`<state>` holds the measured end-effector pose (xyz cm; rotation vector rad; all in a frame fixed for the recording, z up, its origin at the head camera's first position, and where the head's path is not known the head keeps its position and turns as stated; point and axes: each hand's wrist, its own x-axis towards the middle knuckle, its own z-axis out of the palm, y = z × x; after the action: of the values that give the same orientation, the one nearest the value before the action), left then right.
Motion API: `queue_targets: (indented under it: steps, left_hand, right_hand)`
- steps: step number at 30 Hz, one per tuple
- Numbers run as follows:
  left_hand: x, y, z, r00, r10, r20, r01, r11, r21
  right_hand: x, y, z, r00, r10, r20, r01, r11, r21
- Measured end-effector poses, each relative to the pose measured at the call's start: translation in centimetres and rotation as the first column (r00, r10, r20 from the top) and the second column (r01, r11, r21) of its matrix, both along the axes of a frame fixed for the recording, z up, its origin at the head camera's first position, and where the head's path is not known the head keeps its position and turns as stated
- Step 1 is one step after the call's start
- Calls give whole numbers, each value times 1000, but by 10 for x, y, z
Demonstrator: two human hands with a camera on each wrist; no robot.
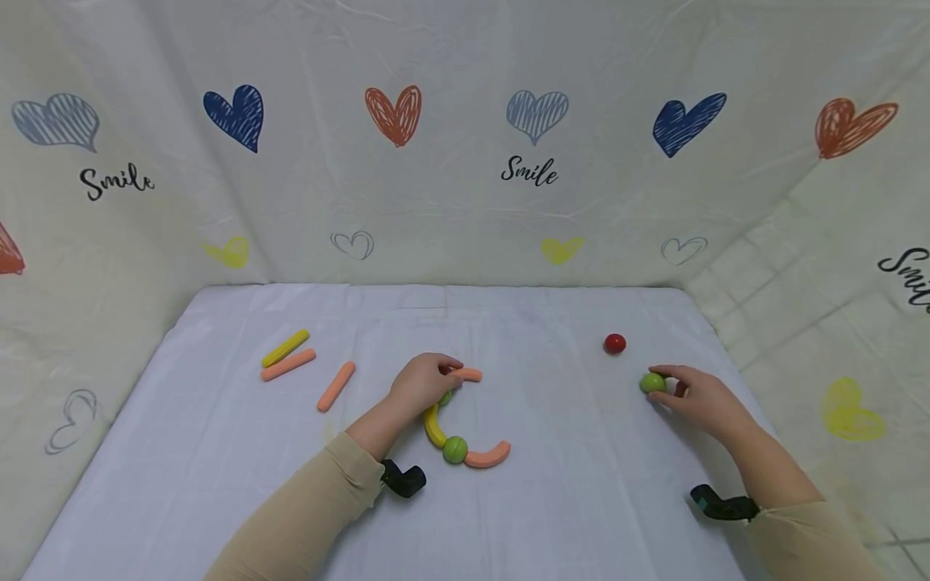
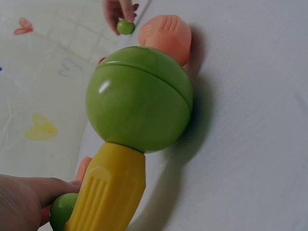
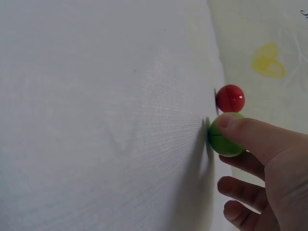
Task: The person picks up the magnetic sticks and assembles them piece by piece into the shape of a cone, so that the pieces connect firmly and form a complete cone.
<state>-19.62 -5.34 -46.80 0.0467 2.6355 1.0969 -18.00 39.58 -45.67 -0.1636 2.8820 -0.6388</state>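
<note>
A toy chain curves across the table: a short orange rod, a green ball, a curved yellow rod, another green ball and a curved orange rod. At its far end my left hand pinches the short orange rod close to the green ball, partly covering both. Over on the right, my right hand holds a separate green ball between thumb and fingers, close over the table. Just beyond that ball lies a red ball.
On the left side of the white-covered table lie a straight yellow rod, an orange rod beside it and another orange rod. A curtain with printed hearts stands behind the table and at both sides.
</note>
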Motion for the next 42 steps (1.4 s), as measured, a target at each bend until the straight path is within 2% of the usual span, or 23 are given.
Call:
queue_targets:
  steps: [7, 17, 35, 42]
  left_hand:
    - [0, 0, 0, 1000, 6, -2, -6, 1000, 1]
    - [-1, 0, -3, 1000, 13, -4, -13, 1000, 3]
    - [0, 1, -3, 999, 34, 1, -34, 998, 49]
    - [0, 0, -4, 999, 44, 6, -45, 998, 53]
  right_hand:
    - [-2, -8, 0, 1000, 18, -12, -18, 1000, 6]
    - [-9, -36, 2, 997, 66, -43, -66, 998, -2]
    - [-26, -117, -5, 982, 175, -76, -176, 984, -14]
    - [-29, -153, -2, 973, 217, -75, -219, 975, -20]
